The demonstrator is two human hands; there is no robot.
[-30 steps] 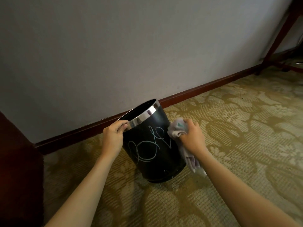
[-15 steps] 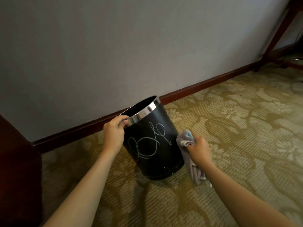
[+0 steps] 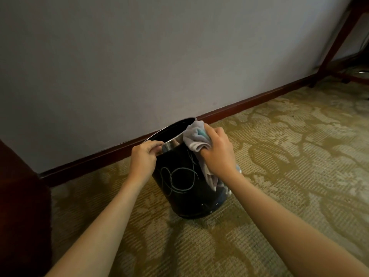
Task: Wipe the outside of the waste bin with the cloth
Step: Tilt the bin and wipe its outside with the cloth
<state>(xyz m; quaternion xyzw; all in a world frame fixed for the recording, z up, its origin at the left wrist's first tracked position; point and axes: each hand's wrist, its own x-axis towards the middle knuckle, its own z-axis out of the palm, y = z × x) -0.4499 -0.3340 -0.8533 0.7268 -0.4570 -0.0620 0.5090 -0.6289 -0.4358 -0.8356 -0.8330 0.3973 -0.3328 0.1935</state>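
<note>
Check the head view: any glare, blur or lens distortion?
Head view: dim, warm light; a bright reflection on the waste bin's chrome band beside the left hand; wide-angle lens tilts the skirting board; forearms soft near the bottom edge; right hand and cloth fairly sharp.

The right hand (image 3: 216, 154) and the cloth (image 3: 196, 139) cover the right side of the waste bin (image 3: 179, 184), so that part cannot be seen. The inside of the bin is too dark to see into. Both arms are cut off by the bottom edge of the picture.
</note>
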